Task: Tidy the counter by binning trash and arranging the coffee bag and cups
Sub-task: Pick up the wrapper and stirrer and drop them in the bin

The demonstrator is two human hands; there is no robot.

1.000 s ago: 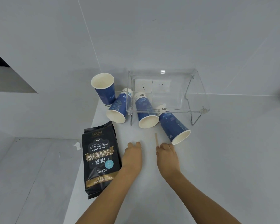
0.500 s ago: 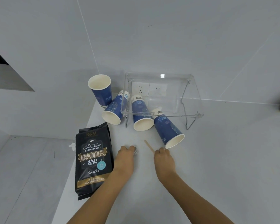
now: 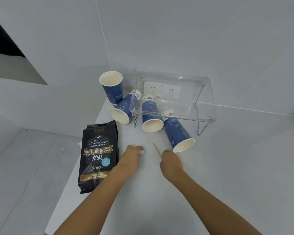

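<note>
four cups (image 3: 111,87) (three tipped), one coffee bag (image 3: 98,156); right hand (image 3: 171,162) fingers pinch stick (image 3: 157,150), left hand (image 3: 131,158) scrap (image 3: 141,152).

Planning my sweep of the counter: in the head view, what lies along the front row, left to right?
coffee bag → left hand → crumpled scrap → wooden stick → right hand
</note>
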